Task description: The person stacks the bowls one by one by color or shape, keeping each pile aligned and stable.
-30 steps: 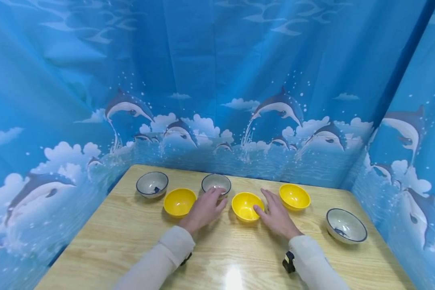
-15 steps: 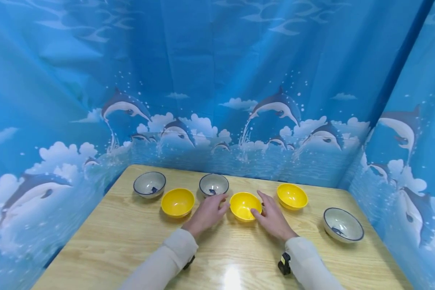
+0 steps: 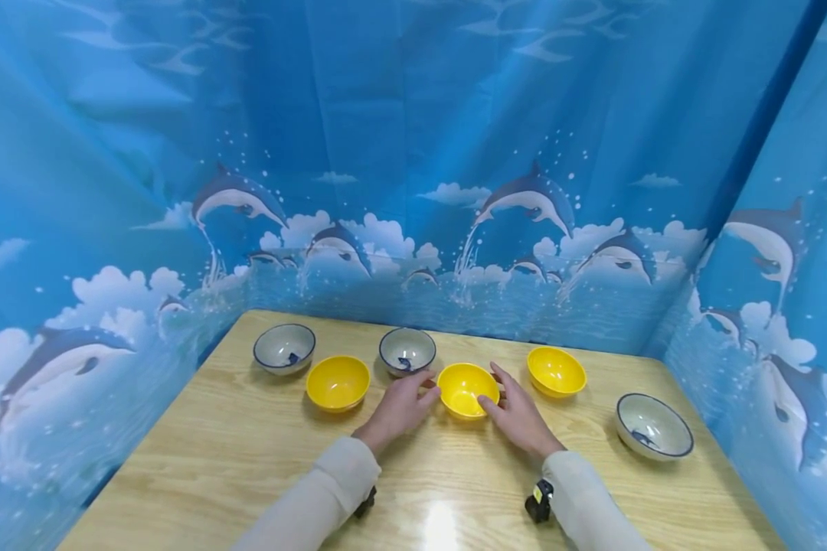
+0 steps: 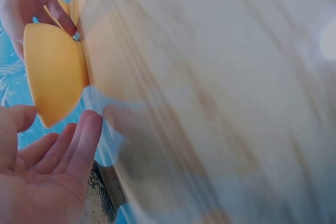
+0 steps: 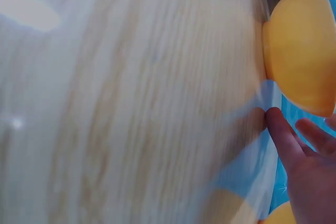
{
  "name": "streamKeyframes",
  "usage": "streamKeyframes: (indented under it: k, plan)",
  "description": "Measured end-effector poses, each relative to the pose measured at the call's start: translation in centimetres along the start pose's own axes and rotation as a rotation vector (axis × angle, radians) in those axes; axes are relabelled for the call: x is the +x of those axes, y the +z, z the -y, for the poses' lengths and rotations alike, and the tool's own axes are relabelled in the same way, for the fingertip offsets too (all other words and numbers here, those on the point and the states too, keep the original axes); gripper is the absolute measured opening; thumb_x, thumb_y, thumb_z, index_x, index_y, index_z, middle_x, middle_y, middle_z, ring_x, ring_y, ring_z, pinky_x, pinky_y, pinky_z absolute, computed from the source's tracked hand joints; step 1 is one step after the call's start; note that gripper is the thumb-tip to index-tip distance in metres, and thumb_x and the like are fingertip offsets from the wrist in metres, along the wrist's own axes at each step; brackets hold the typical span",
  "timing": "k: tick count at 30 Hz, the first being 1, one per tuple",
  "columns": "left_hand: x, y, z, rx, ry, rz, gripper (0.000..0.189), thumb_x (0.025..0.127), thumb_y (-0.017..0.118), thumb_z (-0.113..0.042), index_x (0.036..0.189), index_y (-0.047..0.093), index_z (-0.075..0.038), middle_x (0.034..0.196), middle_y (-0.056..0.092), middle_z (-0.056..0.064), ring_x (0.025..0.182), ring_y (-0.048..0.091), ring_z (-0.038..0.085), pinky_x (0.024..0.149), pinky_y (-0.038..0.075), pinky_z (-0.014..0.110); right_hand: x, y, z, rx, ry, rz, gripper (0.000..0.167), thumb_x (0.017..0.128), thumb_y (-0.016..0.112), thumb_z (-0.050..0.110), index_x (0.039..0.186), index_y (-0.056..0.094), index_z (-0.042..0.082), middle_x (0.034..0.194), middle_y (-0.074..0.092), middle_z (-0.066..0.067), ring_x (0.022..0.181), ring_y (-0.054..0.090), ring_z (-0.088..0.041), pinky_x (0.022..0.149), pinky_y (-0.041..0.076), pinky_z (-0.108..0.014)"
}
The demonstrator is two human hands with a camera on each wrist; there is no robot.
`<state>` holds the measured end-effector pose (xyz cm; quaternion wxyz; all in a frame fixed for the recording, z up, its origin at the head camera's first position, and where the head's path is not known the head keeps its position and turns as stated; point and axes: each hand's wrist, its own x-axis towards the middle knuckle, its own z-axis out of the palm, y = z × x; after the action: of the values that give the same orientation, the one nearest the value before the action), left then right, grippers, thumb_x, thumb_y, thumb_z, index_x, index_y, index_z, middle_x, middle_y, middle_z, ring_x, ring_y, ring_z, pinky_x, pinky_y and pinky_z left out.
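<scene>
A yellow bowl (image 3: 463, 392) stands upright on the table between both hands. On its left side is my left hand (image 3: 401, 407), thumb tip right at the rim. In the left wrist view the fingers (image 4: 86, 140) of that hand are loosely extended below the bowl (image 4: 55, 74), with a gap to its wall. My right hand (image 3: 520, 413) lies along the right side, its thumb overlapping the rim in the head view. The right wrist view shows its fingers (image 5: 283, 137) nearly straight near the tabletop, beside the bowl (image 5: 302, 51).
More yellow bowls stand to the left (image 3: 338, 384) and right (image 3: 556, 372). White bowls with blue rims sit at back left (image 3: 285, 349), behind the left hand (image 3: 406, 350), and far right (image 3: 655, 427). A blue dolphin-print curtain (image 3: 386, 153) hangs behind the wooden table (image 3: 248, 459).
My left hand has drawn back from in front of the middle white bowl to the yellow bowl's left side. My right hand has edged closer to the bowl. The bowls stay in place.
</scene>
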<state>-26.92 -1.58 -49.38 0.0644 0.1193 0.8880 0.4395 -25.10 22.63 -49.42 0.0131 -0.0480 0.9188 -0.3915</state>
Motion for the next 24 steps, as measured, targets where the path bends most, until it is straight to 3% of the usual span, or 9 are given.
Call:
streamKeyframes:
  k: [8, 14, 19, 24]
  plan:
    - [0.1, 0.5, -0.4, -0.137, -0.024, -0.002, 0.047, 0.114, 0.059, -0.027, 0.157, 0.056, -0.009, 0.155, 0.063, 0.012, 0.137, 0.065, 0.032, 0.116, 0.057, 0.051, 0.2, 0.5, 0.3, 0.064, 0.035, 0.017, 0.072, 0.111, 0.064, 0.027, 0.172, 0.03, 0.011, 0.175, 0.036, -0.022, 0.149, 0.051, -0.043, 0.123, 0.047, -0.062]
    - [0.1, 0.5, -0.7, -0.245, -0.064, -0.001, 0.048, 0.112, 0.062, -0.02, 0.158, 0.055, -0.006, 0.152, 0.065, 0.015, 0.128, 0.069, 0.029, 0.109, 0.062, 0.044, 0.1, 0.7, 0.6, 0.087, 0.04, 0.012, 0.07, 0.11, 0.064, 0.023, 0.171, 0.031, 0.01, 0.176, 0.035, -0.021, 0.152, 0.048, -0.043, 0.126, 0.043, -0.063]
    - [-0.2, 0.4, -1.2, -0.408, -0.128, 0.006, 0.048, 0.111, 0.063, -0.012, 0.158, 0.055, -0.005, 0.151, 0.064, 0.018, 0.122, 0.071, 0.027, 0.101, 0.066, 0.038, -0.4, 0.7, 0.8, 0.127, 0.052, 0.021, 0.07, 0.111, 0.063, 0.022, 0.172, 0.03, 0.011, 0.177, 0.032, -0.02, 0.158, 0.041, -0.044, 0.129, 0.039, -0.064]
    - [-0.4, 0.5, -1.5, -0.556, -0.186, -0.003, 0.048, 0.109, 0.064, -0.006, 0.156, 0.056, -0.007, 0.149, 0.064, 0.017, 0.116, 0.072, 0.025, 0.095, 0.068, 0.035, -1.2, 0.5, 1.3, 0.172, 0.083, 0.028, 0.07, 0.111, 0.062, 0.025, 0.172, 0.03, 0.015, 0.178, 0.031, -0.018, 0.153, 0.046, -0.043, 0.127, 0.043, -0.063]
